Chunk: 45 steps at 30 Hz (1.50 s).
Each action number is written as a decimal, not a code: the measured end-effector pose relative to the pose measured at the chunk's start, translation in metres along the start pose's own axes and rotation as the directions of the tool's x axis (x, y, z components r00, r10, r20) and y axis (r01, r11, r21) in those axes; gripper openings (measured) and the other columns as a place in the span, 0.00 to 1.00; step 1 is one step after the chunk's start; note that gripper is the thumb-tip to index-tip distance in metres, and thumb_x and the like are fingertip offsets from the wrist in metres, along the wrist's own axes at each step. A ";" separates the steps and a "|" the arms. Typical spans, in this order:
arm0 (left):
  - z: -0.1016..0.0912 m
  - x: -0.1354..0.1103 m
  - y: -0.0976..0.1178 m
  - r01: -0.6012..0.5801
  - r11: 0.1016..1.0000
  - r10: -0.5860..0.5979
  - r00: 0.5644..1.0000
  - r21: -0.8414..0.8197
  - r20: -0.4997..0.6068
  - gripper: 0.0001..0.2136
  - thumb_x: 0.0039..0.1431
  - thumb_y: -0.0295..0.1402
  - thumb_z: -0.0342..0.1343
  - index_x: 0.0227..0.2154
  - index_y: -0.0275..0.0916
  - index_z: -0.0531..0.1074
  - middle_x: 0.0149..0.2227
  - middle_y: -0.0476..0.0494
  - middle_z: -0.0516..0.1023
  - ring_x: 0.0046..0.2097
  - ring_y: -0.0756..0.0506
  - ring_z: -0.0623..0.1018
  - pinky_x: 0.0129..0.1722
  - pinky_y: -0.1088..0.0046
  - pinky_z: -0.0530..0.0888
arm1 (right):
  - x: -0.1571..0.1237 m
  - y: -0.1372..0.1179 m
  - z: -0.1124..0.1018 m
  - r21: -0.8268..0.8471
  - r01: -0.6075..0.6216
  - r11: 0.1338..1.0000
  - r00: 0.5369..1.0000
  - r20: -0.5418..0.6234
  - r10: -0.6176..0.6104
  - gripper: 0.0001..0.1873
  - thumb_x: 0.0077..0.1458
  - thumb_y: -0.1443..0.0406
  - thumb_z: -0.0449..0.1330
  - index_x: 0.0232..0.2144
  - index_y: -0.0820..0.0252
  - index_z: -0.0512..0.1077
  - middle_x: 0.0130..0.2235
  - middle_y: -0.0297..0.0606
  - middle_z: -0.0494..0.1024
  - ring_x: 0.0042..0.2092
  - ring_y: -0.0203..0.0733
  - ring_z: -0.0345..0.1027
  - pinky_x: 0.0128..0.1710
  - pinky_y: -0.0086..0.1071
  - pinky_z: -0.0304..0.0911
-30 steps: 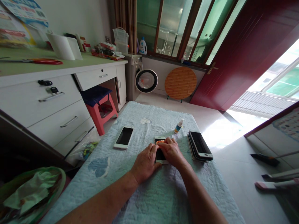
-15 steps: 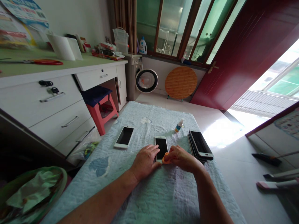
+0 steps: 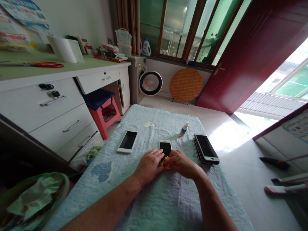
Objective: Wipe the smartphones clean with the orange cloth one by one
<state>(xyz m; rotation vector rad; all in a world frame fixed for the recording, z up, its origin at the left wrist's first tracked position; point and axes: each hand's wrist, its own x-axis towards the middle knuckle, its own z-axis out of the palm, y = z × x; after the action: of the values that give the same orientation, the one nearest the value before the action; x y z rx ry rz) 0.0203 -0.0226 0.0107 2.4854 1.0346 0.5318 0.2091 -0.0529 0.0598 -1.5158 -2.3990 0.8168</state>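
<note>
A white-framed smartphone [image 3: 165, 146] with a dark screen lies face up on the quilted cloth. My left hand [image 3: 149, 163] holds it by the left side, fingertips over the edge and thumb near the bottom end. In my right hand [image 3: 181, 162], the bunched fingers pinch an orange cloth [image 3: 166, 162], pressed against the lower part of that phone. The phone's lower end is mostly hidden by both hands. A second white smartphone [image 3: 128, 141] lies to the left. On the right is a stack of smartphones [image 3: 206, 148], beyond it a small spray bottle [image 3: 184, 129] stands upright.
The light blue quilted cloth [image 3: 154, 118] covers the surface under the phones. At left are a white desk [image 3: 64, 109], a red stool [image 3: 103, 112] and a green basket [image 3: 64, 179]. A washing machine [image 3: 137, 77] with its door open and a round wooden tabletop [image 3: 186, 84] stand beyond.
My right hand has moved left with the orange cloth, from the phone's lower right to its lower middle. My left hand stays in place on the phone.
</note>
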 end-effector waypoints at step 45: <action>-0.004 0.001 0.006 0.061 0.997 -0.058 0.995 -0.041 0.084 0.24 0.54 0.36 0.62 0.54 0.33 0.70 0.62 0.32 0.65 0.63 0.37 0.66 0.63 0.59 0.62 | 0.001 0.018 0.001 0.217 -0.543 0.811 0.821 -0.061 0.567 0.11 0.44 0.65 0.52 0.18 0.63 0.71 0.16 0.33 0.68 0.21 0.33 0.60 0.22 0.25 0.50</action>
<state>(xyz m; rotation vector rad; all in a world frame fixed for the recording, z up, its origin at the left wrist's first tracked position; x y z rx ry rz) 0.0227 -0.0250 0.0169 2.4093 1.0501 0.4257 0.2221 -0.0463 0.0494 -2.1476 -1.7261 0.9852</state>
